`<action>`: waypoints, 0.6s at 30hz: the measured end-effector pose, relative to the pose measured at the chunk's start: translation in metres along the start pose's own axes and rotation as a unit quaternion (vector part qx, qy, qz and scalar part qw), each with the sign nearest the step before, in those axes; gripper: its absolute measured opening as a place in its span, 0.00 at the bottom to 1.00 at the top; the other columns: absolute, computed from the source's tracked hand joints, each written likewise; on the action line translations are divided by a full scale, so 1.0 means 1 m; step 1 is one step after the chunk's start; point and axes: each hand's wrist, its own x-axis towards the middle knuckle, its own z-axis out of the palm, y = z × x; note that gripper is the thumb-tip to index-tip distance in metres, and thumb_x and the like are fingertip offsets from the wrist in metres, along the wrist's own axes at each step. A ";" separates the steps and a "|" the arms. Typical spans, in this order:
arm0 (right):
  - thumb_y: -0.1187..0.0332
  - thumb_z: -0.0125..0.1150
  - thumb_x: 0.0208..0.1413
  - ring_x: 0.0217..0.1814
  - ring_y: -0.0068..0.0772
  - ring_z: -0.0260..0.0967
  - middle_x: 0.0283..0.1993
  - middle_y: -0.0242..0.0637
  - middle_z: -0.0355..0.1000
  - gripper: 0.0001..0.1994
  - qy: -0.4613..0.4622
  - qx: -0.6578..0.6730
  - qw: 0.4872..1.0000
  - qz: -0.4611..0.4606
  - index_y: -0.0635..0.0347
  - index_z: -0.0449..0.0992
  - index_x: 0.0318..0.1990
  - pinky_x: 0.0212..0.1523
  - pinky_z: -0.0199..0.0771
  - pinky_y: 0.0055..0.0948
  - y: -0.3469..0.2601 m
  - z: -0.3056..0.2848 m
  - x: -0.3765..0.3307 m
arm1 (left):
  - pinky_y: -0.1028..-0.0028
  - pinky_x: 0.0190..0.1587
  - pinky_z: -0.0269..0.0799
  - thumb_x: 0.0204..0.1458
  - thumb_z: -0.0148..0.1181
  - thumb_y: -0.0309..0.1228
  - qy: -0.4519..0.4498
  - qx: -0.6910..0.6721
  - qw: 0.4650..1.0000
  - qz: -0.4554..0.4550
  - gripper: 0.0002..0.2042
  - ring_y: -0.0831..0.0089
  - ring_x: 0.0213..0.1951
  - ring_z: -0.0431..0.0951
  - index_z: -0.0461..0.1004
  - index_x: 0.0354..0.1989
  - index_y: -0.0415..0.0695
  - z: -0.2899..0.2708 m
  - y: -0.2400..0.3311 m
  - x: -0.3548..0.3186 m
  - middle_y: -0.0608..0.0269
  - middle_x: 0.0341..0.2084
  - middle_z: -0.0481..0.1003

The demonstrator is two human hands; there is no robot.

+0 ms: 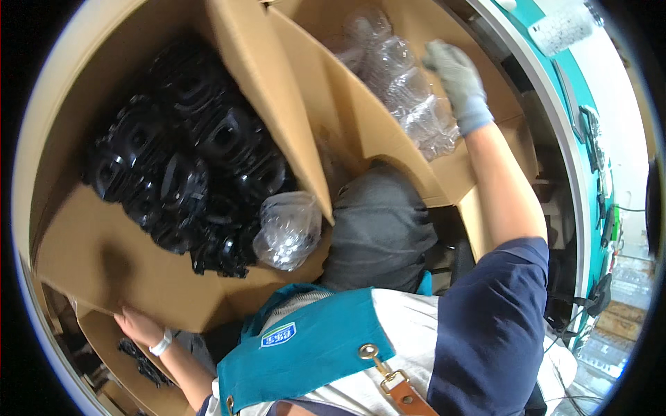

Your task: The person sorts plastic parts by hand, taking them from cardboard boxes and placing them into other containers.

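My left hand [141, 326], bare with a white wristband, holds the near edge of a large cardboard box [90, 260] at the lower left. Inside that box lies a heap of glossy black moulded plastic parts [184, 177]. A clear, rounded plastic piece [288, 229] rests at the heap's right side. At the upper right, my right hand [454, 80] wears a grey glove and reaches into a second cardboard box [510, 132]. Its fingers are stretched out beside a cluster of clear, rounded plastic pieces [406, 87]; whether they touch it I cannot tell.
Raised cardboard flaps [277, 90] stand between the two boxes, close to my dark-trousered knee [378, 222]. On the right runs a teal-topped bench [565, 83] with a patterned white cylinder [565, 29] and cables. More black parts [146, 360] lie low at the left.
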 end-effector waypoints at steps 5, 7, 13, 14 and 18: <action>0.36 0.56 0.45 0.49 0.35 0.66 0.48 0.40 0.70 0.39 -0.211 -0.290 0.915 0.186 0.63 0.67 0.55 0.51 0.65 0.33 0.152 -0.013 0.056 | 0.69 0.53 0.65 0.62 0.45 0.34 -0.008 0.065 0.998 -0.002 0.20 0.61 0.48 0.70 0.65 0.54 0.28 -0.015 -0.012 0.009 0.46 0.53 0.68; 0.33 0.56 0.41 0.56 0.39 0.62 0.55 0.42 0.65 0.43 -0.266 -0.399 0.863 0.158 0.60 0.66 0.58 0.56 0.62 0.36 0.234 -0.001 0.066 | 0.67 0.55 0.64 0.61 0.43 0.33 0.010 0.128 0.992 -0.011 0.20 0.59 0.50 0.70 0.64 0.55 0.28 -0.024 -0.020 0.016 0.45 0.54 0.67; 0.32 0.57 0.38 0.64 0.46 0.58 0.63 0.46 0.61 0.44 -0.440 -0.512 0.720 0.159 0.54 0.68 0.58 0.63 0.58 0.40 0.292 0.040 0.014 | 0.67 0.56 0.65 0.61 0.41 0.34 0.062 0.098 0.993 0.017 0.20 0.57 0.52 0.70 0.67 0.53 0.29 -0.014 0.002 0.002 0.47 0.54 0.68; 0.32 0.57 0.38 0.64 0.46 0.58 0.63 0.46 0.61 0.44 -0.444 -0.506 0.720 0.167 0.54 0.68 0.58 0.63 0.58 0.40 0.317 0.040 0.005 | 0.67 0.56 0.65 0.61 0.41 0.34 0.054 0.104 0.993 0.022 0.20 0.57 0.52 0.70 0.67 0.53 0.29 -0.012 0.006 0.004 0.47 0.54 0.68; 0.62 0.47 0.55 0.59 0.46 0.66 0.57 0.50 0.66 0.20 -0.321 -0.467 0.803 0.184 0.57 0.72 0.54 0.57 0.65 0.38 0.384 0.041 -0.008 | 0.68 0.55 0.67 0.62 0.38 0.27 0.080 0.152 0.985 -0.025 0.16 0.57 0.51 0.72 0.69 0.51 0.32 -0.016 0.007 0.014 0.47 0.52 0.69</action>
